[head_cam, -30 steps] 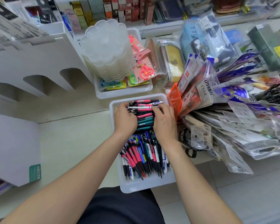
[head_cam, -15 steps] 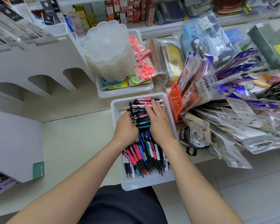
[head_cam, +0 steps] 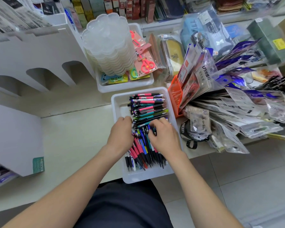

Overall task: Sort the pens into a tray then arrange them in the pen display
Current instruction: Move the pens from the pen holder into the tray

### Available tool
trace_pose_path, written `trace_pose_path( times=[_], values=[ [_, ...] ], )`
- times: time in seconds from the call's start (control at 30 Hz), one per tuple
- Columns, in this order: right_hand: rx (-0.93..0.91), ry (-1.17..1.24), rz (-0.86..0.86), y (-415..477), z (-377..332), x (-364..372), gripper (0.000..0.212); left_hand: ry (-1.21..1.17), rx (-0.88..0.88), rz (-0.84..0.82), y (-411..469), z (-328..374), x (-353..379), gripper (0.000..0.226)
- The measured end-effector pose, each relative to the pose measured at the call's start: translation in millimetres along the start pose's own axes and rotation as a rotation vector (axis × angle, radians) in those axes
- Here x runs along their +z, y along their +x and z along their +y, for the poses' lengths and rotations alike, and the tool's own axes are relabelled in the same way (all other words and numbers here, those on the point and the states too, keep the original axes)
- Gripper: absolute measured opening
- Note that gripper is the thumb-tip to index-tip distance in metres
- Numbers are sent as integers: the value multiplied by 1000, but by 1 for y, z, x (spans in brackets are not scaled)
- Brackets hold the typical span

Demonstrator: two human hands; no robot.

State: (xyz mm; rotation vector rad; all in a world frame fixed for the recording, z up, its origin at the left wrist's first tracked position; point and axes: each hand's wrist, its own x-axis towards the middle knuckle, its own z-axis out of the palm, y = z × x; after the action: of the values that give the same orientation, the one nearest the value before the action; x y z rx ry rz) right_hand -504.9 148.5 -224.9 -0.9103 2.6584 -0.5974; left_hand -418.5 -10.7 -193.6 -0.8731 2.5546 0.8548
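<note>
While my right hand [head_cam: 163,137] pinches a few pens [head_cam: 148,106] lying in the white tray [head_cam: 120,102] on the bench [head_cam: 72,137], my left hand [head_cam: 121,137] curls against their ends; whether it grips any I cannot tell.

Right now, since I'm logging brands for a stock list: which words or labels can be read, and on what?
"乐普升" (probably, printed sideways): clear packet by the orange rack.
Yellow label on the green box: blurred.
Print on the pens and the green sticker: too small.
</note>
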Motion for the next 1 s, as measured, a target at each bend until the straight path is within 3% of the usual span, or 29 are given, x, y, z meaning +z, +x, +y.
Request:
trace_pose_path(
  times=[0.07, 0.17, 0.33, 0.43, 0.5, 0.6, 0.73, 0.8, 0.87, 0.93, 1.0],
  values=[
    [87, -12, -69, -15, -1, 2, 21, 107, 19, -115, -10, 5, -1, 26],
    [127, 59, -22, -30, 2, 8, 26, 122, 67, -182, -18, 10, 11, 26],
    [161, 80, 61, -45, 0, 9, 35, -131, 105, -50, -31, 1, 39, 52],
    [160, 88, -29, -53, 3, 10, 44, -10, 188, -109, -35, -9, 51, 91],
    [159, 153, 12, -54, 8, 12, 43, 70, 197, -177, -34, -11, 54, 116],
    [98, 165, 80, -56, 11, 20, 33, 119, 265, -147, -31, -9, 51, 119],
    [14, 114, 162, -68, 17, 23, 18, 364, 403, -122, -30, -17, 46, 124],
    [57, 85, 210, -70, 23, 22, 30, 454, 448, -135, -30, -26, 48, 140],
    [111, 74, 86, -71, 27, 23, 54, 517, 484, -139, -30, -30, 51, 152],
    [92, 32, -88, -76, 25, 26, 71, 510, 504, -158, -26, -30, 52, 151],
    [79, -22, -150, -82, 24, 30, 77, 554, 546, -131, -22, -26, 51, 144]
  ],
)
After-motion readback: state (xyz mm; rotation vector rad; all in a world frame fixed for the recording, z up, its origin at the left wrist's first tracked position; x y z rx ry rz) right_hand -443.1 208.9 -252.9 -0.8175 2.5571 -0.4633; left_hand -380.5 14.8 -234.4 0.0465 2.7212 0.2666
